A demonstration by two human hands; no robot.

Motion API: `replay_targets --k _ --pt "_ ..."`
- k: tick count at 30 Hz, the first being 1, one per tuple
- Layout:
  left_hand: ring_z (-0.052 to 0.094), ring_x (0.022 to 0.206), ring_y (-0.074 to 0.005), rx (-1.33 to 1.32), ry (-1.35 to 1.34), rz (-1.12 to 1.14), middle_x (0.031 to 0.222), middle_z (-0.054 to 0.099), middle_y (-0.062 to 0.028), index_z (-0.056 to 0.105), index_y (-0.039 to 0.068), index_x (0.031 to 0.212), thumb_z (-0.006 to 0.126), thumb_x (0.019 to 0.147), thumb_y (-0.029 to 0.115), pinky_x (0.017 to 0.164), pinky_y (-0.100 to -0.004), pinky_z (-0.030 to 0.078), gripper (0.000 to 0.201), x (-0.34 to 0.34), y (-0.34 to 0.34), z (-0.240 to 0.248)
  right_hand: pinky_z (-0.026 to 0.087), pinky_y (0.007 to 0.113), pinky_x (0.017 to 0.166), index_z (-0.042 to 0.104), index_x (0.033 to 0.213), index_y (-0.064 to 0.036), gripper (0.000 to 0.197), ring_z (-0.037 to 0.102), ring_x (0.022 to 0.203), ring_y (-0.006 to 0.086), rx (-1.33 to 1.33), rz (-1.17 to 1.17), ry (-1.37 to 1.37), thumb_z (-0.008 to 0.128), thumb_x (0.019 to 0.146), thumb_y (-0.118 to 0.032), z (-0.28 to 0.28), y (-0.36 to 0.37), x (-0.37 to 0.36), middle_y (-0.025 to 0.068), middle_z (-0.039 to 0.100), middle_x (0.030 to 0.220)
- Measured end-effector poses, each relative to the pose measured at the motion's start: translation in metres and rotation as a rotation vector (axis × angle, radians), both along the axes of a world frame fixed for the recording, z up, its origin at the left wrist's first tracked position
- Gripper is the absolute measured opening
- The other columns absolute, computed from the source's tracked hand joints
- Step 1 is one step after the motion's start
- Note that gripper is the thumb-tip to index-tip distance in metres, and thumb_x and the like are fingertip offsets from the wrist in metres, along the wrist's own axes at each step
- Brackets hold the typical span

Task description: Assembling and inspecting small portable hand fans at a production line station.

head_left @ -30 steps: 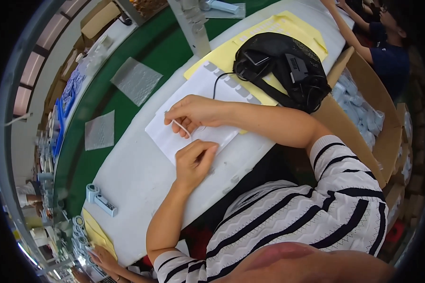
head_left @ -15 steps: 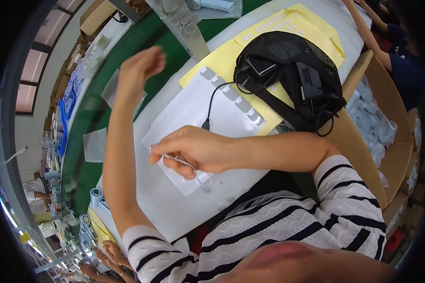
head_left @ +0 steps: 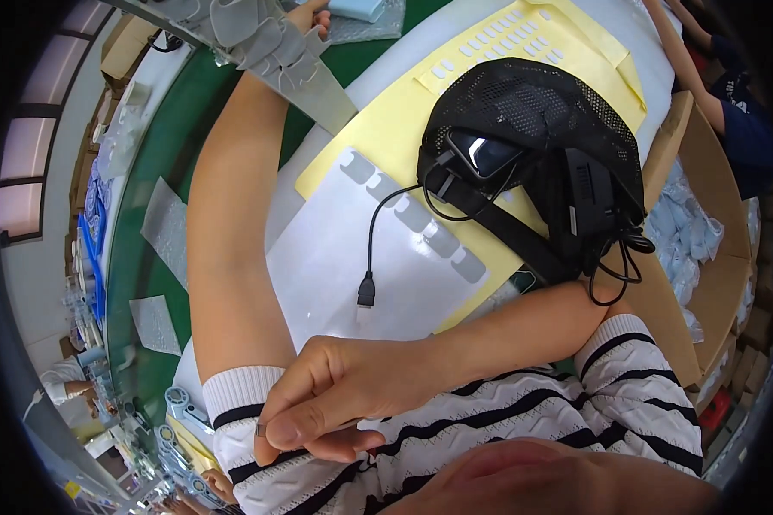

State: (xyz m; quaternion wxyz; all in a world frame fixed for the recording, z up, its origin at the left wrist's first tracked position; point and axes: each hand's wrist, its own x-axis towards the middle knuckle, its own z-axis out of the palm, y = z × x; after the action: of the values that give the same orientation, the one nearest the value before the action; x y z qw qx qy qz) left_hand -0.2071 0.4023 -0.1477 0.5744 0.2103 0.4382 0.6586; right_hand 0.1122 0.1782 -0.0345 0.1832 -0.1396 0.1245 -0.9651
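White counter [head_left: 390, 72] runs beneath: right hand [head_left: 325, 396] pinches small metal-tipped piece [head_left: 260, 427] at 7 o'clock; left hand [head_left: 307, 16], past 11 o'clock near light-blue device [head_left: 357, 9], part-hidden, grip can't tell.

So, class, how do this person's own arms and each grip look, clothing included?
The left sleeve and right sleeve are short white knit with black stripes and ribbed, plain white cuffs. Both forearms are bare. The right grip is ungloved; the left grip, only partly visible, looks so too.

Black-striped white knit top [head_left: 498, 410], zigzag texture, ribbed cuffs [head_left: 244, 390]
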Motion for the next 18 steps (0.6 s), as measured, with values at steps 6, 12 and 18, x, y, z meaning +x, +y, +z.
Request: replay_targets --k 6,12,18 --pt "0.061 0.077 -0.0166 0.066 0.122 0.344 0.09 0.065 -0.0073 0.063 -0.002 0.102 0.059 0.092 0.023 0.075 -0.0267 0.05 0.027 0.029 -0.06 0.049 0.026 0.019 0.038 0.064 0.105 0.0065 0.026 0.033 0.039 0.0055 0.087 0.001 0.002 0.053 0.095 -0.015 -0.012 -0.002 -0.002 -0.0002 0.048 0.053" --pt "0.056 0.067 -0.0153 0.178 0.188 0.81 0.078 0.058 -0.0048 0.058 0.003 0.094 0.056 0.091 0.029 0.064 -0.0265 0.049 0.027 0.093 -0.252 0.13 0.031 0.018 0.04 0.068 0.092 0.0033 0.022 0.04 0.041 0.0066 0.783 -0.252 0.044 0.056 0.093 -0.015 -0.001 -0.009 0.005 0.0022 0.054 0.057" --pt "0.051 0.06 -0.0134 0.411 -0.158 1.032 0.071 0.049 -0.0022 0.051 0.007 0.092 0.048 0.089 0.038 0.056 -0.0249 0.046 0.032 0.201 -0.395 0.15 0.034 0.017 0.04 0.067 0.082 0.0014 0.023 0.042 0.042 0.007 0.946 -0.275 0.002 0.056 0.093 -0.016 0.016 -0.057 0.021 0.0025 0.055 0.056"
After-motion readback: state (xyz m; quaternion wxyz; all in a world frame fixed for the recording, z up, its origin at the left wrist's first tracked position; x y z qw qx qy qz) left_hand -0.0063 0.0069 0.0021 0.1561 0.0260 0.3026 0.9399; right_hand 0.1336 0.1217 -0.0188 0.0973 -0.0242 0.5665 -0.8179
